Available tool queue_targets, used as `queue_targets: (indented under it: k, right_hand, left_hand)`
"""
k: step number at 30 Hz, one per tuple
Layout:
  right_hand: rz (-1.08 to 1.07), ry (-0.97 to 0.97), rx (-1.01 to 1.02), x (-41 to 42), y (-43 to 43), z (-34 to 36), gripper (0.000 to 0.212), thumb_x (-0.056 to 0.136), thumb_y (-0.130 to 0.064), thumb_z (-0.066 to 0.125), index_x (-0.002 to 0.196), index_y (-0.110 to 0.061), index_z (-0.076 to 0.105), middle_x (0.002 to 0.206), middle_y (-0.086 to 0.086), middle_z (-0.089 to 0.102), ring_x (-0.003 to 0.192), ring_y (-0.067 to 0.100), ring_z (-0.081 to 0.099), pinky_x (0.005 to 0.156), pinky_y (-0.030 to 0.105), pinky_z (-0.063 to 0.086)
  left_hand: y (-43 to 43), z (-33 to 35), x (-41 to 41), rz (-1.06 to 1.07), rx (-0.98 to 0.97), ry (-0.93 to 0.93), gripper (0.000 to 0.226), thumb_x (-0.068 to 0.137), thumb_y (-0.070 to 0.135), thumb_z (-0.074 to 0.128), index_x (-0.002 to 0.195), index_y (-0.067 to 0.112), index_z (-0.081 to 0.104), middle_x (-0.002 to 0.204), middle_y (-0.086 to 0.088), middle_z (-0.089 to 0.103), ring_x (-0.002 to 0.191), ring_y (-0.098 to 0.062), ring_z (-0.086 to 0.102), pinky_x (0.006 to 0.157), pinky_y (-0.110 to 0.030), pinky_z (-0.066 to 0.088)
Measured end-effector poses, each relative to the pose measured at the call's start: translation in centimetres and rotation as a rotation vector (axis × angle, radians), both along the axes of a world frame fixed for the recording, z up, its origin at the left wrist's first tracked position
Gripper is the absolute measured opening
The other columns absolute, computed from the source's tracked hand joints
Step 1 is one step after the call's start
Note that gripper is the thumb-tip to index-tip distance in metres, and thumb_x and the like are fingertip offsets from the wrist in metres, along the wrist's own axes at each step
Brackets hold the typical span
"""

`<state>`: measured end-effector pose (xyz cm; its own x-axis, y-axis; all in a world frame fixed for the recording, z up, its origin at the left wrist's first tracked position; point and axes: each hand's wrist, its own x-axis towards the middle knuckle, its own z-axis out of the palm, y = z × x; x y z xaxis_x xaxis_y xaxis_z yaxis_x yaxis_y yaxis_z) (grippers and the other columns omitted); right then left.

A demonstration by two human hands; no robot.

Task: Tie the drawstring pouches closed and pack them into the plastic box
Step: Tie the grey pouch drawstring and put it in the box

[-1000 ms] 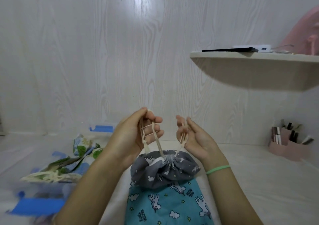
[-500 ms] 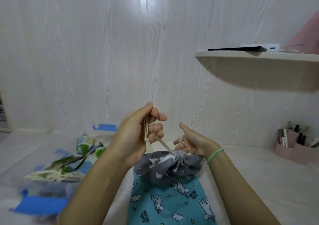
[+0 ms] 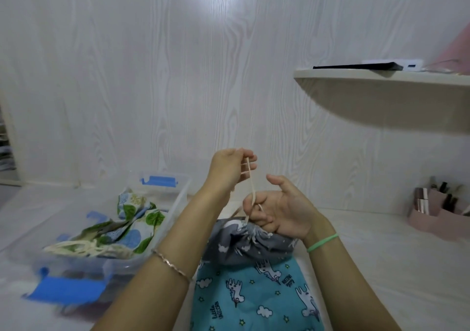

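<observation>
A blue unicorn-print drawstring pouch (image 3: 256, 292) with a gathered grey top lies on the table in front of me. My left hand (image 3: 229, 169) is raised above it and pinches the cream drawstring (image 3: 250, 185), pulling it taut upward. My right hand (image 3: 279, 208) sits at the pouch's cinched mouth, lower fingers curled round the cord, index finger and thumb spread. To the left stands the clear plastic box (image 3: 175, 203) with blue latches, holding a leaf-print pouch (image 3: 129, 219) and its cream cord.
A curved shelf (image 3: 381, 81) juts from the wall at upper right, with a dark flat device and a white charger on it. A pink organiser (image 3: 437, 216) with cosmetics sits at the right. The wood-grain wall stands close behind.
My left hand has risen and drawn the cord tighter. My right hand has dropped onto the pouch's mouth and hooked the cord. The view has shifted left, showing more of the box.
</observation>
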<state>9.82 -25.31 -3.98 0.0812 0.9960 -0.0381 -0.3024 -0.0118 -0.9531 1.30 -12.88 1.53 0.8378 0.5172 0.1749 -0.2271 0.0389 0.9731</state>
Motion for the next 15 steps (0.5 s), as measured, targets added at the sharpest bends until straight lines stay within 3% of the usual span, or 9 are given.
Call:
queue_targets:
  k: [2, 5, 7, 10, 12, 15]
  right_hand:
    - [-0.068, -0.049, 0.021, -0.1, -0.1, -0.7, 0.037, 0.086, -0.046, 0.060, 0.086, -0.009, 0.067, 0.063, -0.003, 0.045, 0.052, 0.004, 0.033, 0.044, 0.017, 0.014]
    - [-0.178, -0.068, 0.000, -0.1, -0.2, -1.2, 0.028, 0.088, -0.038, 0.059, 0.078, -0.012, 0.065, 0.059, -0.004, 0.042, 0.046, 0.002, 0.031, 0.040, 0.014, 0.013]
    - [-0.225, -0.035, 0.017, 0.0, -0.3, -1.2, 0.027, 0.086, -0.037, 0.062, 0.078, -0.011, 0.064, 0.057, -0.004, 0.042, 0.044, 0.002, 0.030, 0.039, 0.015, 0.012]
    - [-0.332, -0.051, -0.001, -0.5, -0.5, -0.9, 0.028, 0.090, -0.033, 0.056, 0.075, -0.011, 0.064, 0.054, -0.002, 0.042, 0.039, 0.002, 0.030, 0.038, 0.016, 0.008]
    - [-0.437, -0.119, -0.030, -1.0, -0.6, -0.6, 0.028, 0.093, -0.029, 0.053, 0.075, -0.011, 0.064, 0.054, 0.000, 0.041, 0.039, 0.003, 0.028, 0.037, 0.016, 0.008]
    - [-0.621, -0.280, -0.044, -1.6, -1.0, -0.3, 0.026, 0.096, -0.026, 0.054, 0.080, -0.008, 0.063, 0.058, 0.001, 0.045, 0.042, 0.005, 0.028, 0.035, 0.016, 0.014]
  left_hand:
    - [0.4, -1.5, 0.6, -0.103, 0.020, 0.181, 0.034, 0.101, 0.033, 0.040, 0.119, 0.007, 0.052, 0.106, -0.014, 0.066, 0.079, -0.022, 0.064, 0.069, -0.033, 0.054]
    - [0.8, -4.2, 0.5, -0.245, 0.125, 0.391, 0.052, 0.094, 0.063, 0.032, 0.126, 0.024, 0.042, 0.100, -0.011, 0.065, 0.083, -0.025, 0.066, 0.073, -0.033, 0.054]
    - [0.3, -5.4, 0.0, -0.266, 0.278, 0.310, 0.054, 0.096, 0.063, 0.025, 0.110, 0.019, 0.053, 0.092, -0.006, 0.069, 0.085, -0.018, 0.066, 0.075, -0.030, 0.050]
    - [-0.8, -5.9, -0.8, -0.235, 0.435, 0.098, 0.052, 0.103, 0.045, 0.021, 0.067, 0.015, 0.045, 0.059, 0.006, 0.054, 0.056, 0.000, 0.050, 0.062, -0.016, 0.039]
    - [-1.0, -6.4, -0.9, -0.166, 0.510, 0.047, 0.048, 0.103, 0.043, 0.027, 0.066, 0.016, 0.042, 0.058, 0.008, 0.044, 0.051, 0.001, 0.041, 0.056, -0.015, 0.035]
    - [-0.5, -6.9, -1.2, -0.106, 0.513, 0.079, 0.040, 0.096, 0.048, 0.046, 0.084, 0.013, 0.062, 0.069, 0.010, 0.062, 0.062, -0.003, 0.054, 0.062, -0.021, 0.044]
